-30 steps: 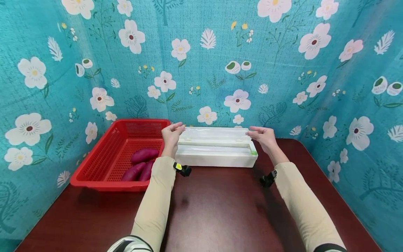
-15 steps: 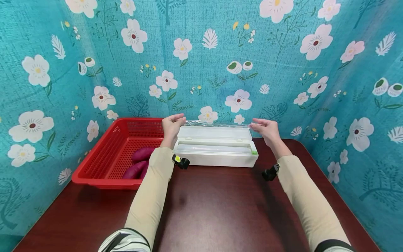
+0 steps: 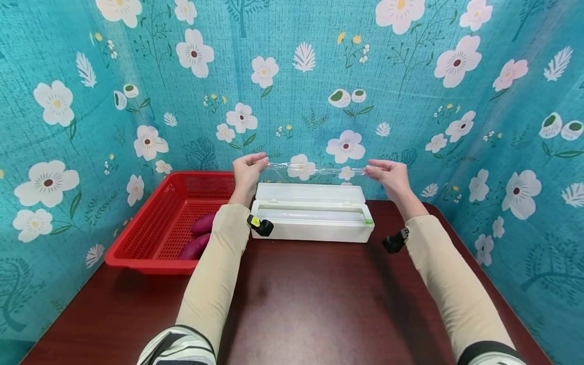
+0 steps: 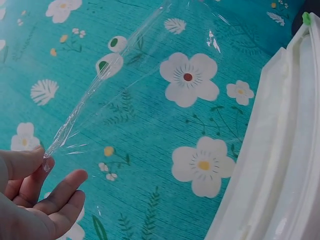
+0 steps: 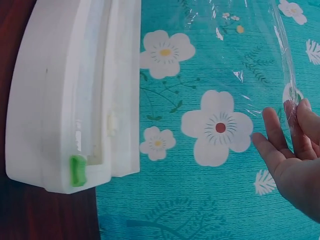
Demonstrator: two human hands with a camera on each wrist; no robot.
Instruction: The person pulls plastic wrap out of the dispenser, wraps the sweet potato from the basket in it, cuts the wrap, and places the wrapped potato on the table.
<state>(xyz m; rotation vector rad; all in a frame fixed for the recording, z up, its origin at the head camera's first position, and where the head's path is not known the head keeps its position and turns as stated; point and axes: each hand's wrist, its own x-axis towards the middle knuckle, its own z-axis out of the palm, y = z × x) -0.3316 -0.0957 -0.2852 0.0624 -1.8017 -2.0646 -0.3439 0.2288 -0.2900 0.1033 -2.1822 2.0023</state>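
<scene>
A sheet of clear plastic wrap [image 3: 315, 170] stretches between both hands, above a long white wrap dispenser box [image 3: 315, 230] whose lid [image 3: 310, 192] stands open at the back. My left hand [image 3: 248, 175] pinches one corner of the film between thumb and forefinger; in the left wrist view that gathered edge [image 4: 75, 112] runs up and away from the fingertips. The opposite corner is pinched by my right hand [image 3: 391, 178], its other fingers spread loosely in the right wrist view. Inside the box lies the roll [image 3: 315, 216], and a green piece [image 5: 78, 171] marks its right end.
A red plastic basket [image 3: 137, 264] stands at the left with purple sweet potatoes [image 3: 195, 247] in it, partly covered by the left sleeve. A dark red table [image 3: 315, 304] carries everything. Blue flowered cloth [image 3: 310, 76] hangs close behind the box and along both sides.
Both hands have risen from the lid's top edge and moved slightly apart, drawing the wrap up above the box. The box stays in place.
</scene>
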